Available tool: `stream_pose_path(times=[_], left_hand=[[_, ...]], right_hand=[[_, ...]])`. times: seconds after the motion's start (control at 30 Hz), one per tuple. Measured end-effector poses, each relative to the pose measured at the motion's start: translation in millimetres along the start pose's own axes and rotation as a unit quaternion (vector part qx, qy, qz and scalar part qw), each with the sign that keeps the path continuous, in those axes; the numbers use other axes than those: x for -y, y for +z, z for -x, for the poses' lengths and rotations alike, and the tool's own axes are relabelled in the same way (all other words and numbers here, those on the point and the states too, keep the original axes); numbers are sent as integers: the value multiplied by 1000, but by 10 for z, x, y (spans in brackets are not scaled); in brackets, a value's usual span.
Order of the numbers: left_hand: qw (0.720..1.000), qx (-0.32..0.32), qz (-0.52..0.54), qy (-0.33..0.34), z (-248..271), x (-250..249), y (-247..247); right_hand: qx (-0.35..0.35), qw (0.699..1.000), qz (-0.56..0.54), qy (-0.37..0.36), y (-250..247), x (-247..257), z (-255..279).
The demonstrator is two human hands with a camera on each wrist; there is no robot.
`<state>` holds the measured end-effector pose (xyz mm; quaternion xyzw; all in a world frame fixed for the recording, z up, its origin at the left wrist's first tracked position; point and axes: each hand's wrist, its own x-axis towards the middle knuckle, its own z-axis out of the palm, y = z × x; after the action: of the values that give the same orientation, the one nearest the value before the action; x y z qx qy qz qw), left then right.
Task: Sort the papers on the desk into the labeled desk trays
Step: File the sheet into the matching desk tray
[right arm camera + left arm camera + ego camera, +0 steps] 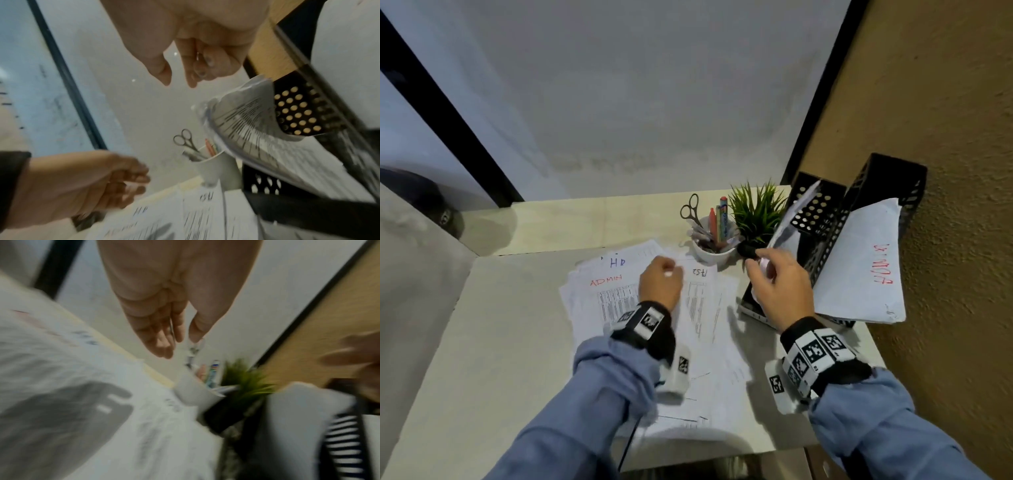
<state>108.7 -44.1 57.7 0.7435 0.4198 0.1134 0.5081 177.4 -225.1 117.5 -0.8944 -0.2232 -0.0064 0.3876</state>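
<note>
Covering the desk (pixel 482 342), loose papers (pixel 599 298) lie fanned and overlapping beside the trays (pixel 822 212), which already hold sheets. Thin, limp and apt to slide, they are best pinched at a free corner. Left hand (pixel 659 282) hovers loosely curled, holding nothing; right hand (pixel 779 282) likewise, near the trays.

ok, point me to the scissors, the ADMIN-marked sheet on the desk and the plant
scissors (pixel 691 207), head view, on the finger loops.
ADMIN sheet (pixel 606 281), head view, on the red lettering.
plant (pixel 756 209), head view, on the green leaves.
</note>
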Motion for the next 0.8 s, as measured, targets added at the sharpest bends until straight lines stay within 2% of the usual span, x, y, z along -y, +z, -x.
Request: stream_pose_path(times=[0.07, 0.13, 0.2, 0.27, 0.37, 0.53, 0.7, 0.8], left_hand=[[991, -38, -91, -85, -37, 429, -245], [970, -46, -168, -172, -10, 759, -438], [947, -39, -221, -229, 74, 961, -561], [936, -39, -239, -256, 160, 1092, -626], [933, -55, -230, -271, 208, 1219, -683], [936, -62, -190, -289, 194, 1323, -746], [947, -37, -160, -275, 250, 1454, -766], [964, -85, -131, -218, 265, 1528, -783]], right_hand=[[38, 998, -26, -46, 165, 28, 156], [106, 994, -13, -37, 419, 10, 303], [173, 984, -11, 33, 699, -72, 430], [222, 967, -25, 120, 948, -156, 539], [254, 951, -20, 177, 1234, -209, 666], [247, 941, -10, 229, 1479, -250, 783], [259, 922, -92, 271, 1477, -210, 809], [244, 886, -192, 346, 1454, -291, 835]])
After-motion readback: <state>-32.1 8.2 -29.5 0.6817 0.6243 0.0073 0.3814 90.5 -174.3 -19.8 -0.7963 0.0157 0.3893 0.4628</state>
